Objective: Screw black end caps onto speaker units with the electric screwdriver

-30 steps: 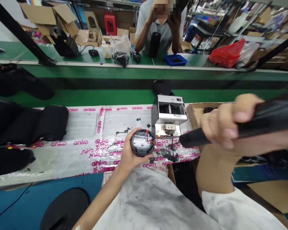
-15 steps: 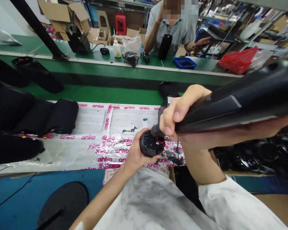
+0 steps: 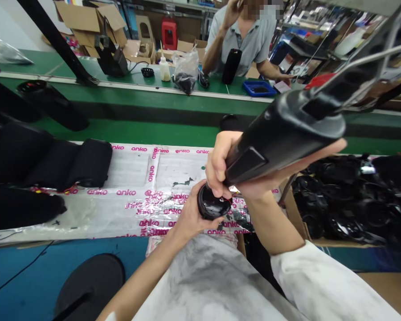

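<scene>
My left hand (image 3: pixel 191 215) is wrapped round a round black housing (image 3: pixel 213 206) and holds it low over the table edge, open face upward. A thin red wire shows on that face. Above it my right hand (image 3: pixel 259 189) grips a thick black electric screwdriver (image 3: pixel 270 138), slanting down towards the housing. My right fingers hide its tip, so I cannot tell whether it touches the housing. A pale cable runs from the tool's upper end to the top right.
Black fabric-covered cylinders (image 3: pixel 67 162) lie on the left of the tape-covered worktop (image 3: pixel 127 171). A carton (image 3: pixel 292 214) of glossy black parts stands at right. Across the green bench (image 3: pixel 127 84) sits another person (image 3: pixel 240 40), near a blue tray (image 3: pixel 259 88) and glue bottle (image 3: pixel 164 69).
The screwdriver has tipped more upright and moved left with my right hand, its fingers now over the housing. My left hand stays nearly still. The other person's lower hand has shifted.
</scene>
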The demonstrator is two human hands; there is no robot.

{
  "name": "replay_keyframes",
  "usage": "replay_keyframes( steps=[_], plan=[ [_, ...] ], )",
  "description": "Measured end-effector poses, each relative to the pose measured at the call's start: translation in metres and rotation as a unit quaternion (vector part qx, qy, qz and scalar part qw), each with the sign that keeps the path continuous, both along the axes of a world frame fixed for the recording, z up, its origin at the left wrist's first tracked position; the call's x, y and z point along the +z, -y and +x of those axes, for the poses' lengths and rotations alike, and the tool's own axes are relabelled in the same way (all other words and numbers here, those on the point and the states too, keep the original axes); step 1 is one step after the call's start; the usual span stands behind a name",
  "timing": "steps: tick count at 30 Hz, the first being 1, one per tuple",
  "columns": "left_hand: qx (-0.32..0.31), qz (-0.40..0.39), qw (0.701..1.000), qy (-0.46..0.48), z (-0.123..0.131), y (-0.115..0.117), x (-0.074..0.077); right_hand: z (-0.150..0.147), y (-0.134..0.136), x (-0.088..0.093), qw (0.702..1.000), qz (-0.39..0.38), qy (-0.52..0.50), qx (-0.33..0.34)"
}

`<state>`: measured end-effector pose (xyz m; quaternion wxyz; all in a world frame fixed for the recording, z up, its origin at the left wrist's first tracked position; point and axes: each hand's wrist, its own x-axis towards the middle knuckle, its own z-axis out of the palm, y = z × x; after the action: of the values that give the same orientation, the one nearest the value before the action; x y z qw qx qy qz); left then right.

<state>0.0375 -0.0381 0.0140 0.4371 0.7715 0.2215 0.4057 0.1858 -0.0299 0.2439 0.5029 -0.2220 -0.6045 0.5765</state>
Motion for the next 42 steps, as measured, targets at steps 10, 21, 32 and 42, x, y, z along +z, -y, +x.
replay_keyframes(
  steps=[10, 21, 32, 42],
  plan=[
    [0.028, 0.026, 0.999, 0.025, 0.005, 0.002, -0.016, -0.011, 0.003, -0.018, 0.982, -0.016, -0.095, -0.162],
    [0.058, 0.009, 0.995, 0.08, 0.01, 0.006, -0.009, 0.084, 0.08, -0.014, 0.89, 0.073, 0.003, -0.45],
    [0.081, 0.019, 0.992, 0.091, 0.013, 0.009, -0.008, 0.09, 0.071, -0.126, 0.854, 0.135, -0.06, -0.498],
    [0.067, 0.019, 0.995, 0.07, 0.014, 0.009, -0.005, 0.088, 0.118, -0.033, 0.916, 0.063, -0.084, -0.386]
  ],
)
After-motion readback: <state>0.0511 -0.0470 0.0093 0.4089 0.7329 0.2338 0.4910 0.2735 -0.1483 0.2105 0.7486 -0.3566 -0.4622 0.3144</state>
